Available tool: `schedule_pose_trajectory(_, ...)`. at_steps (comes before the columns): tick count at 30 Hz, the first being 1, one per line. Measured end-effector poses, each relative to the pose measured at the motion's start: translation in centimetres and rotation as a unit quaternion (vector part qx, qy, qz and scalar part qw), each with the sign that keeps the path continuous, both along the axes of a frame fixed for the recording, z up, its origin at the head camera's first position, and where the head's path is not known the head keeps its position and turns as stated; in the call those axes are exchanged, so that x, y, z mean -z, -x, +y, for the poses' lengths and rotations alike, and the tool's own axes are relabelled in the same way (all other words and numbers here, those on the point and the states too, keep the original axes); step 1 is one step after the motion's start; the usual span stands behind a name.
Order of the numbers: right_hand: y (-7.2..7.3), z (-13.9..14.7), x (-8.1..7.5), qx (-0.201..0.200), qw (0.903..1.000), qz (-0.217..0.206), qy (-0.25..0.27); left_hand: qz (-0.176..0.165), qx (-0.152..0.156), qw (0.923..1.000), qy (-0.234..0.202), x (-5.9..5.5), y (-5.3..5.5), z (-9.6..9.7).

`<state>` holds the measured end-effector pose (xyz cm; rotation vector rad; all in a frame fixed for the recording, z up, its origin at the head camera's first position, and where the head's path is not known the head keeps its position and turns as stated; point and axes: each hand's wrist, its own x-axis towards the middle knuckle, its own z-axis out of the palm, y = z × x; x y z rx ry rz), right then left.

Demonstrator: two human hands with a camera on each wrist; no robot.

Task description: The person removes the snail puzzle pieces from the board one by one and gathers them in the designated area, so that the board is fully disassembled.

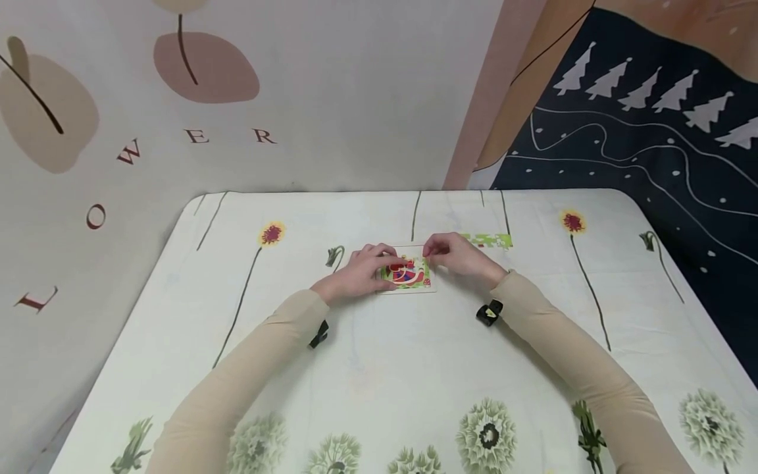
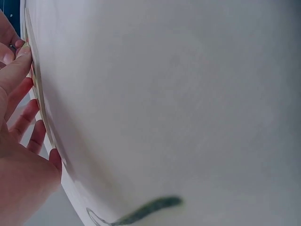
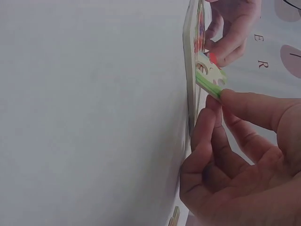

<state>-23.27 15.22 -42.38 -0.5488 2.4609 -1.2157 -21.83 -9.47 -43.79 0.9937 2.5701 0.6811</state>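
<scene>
One puzzle board [image 1: 410,291], partly hidden by left fingers [image 1: 387,261].

The left hand [image 1: 362,271] bars the left of the white-bordered rectangular picture board [image 1: 410,291]; the right hand [image 1: 457,255], pinching a green-edged cream piece [image 3: 214,74], its right. A green-patterned strip [image 1: 494,241] lies behind-right; in front, white flower-printed tabletop [image 1: 408,368] gives passage between beige-sleeved forearms [image 1: 568,342].

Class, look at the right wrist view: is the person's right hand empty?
No, the right hand is pinching a cream-and-green puzzle piece by its green edge.
</scene>
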Motion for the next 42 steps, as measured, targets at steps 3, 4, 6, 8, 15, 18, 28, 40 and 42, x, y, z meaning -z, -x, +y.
schedule_pose_trajectory(3,0.0,0.1,0.0,0.005,1.0000,0.004,0.003,0.000,0.000,1.0000,-0.002,-0.1,-0.1,0.0)
schedule_pose_trajectory(4,0.0,0.2,0.0,0.008,0.9999,0.006,0.004,0.001,0.000,1.0000,-0.002,-0.1,-0.1,0.0)
schedule_pose_trajectory(6,0.0,0.3,-0.1,0.016,0.9998,0.010,0.009,0.001,0.000,1.0000,-0.002,-0.1,-0.1,0.0)
schedule_pose_trajectory(8,-0.1,0.6,-0.2,0.026,0.9994,0.013,0.016,0.001,0.001,1.0000,-0.002,-0.1,-0.1,0.0)
schedule_pose_trajectory(15,-0.2,1.3,-0.7,0.047,0.9984,0.022,0.022,0.004,0.002,1.0000,0.000,-0.3,-0.2,0.0)
schedule_pose_trajectory(18,-0.4,1.5,-1.0,0.053,0.9982,0.011,0.026,0.004,0.002,1.0000,0.002,-0.3,-0.2,0.0)
schedule_pose_trajectory(28,-0.2,3.6,-1.1,0.067,0.9975,0.020,0.009,-0.005,-0.002,1.0000,-0.007,-0.2,-0.2,-0.1)
schedule_pose_trajectory(40,-0.5,6.2,-1.9,0.092,0.9958,0.000,0.000,-0.009,-0.004,0.9996,-0.026,0.1,0.0,-0.1)
schedule_pose_trajectory(42,-0.6,6.5,-2.0,0.093,0.9957,0.003,-0.003,-0.010,-0.004,0.9996,-0.026,0.2,0.0,-0.1)
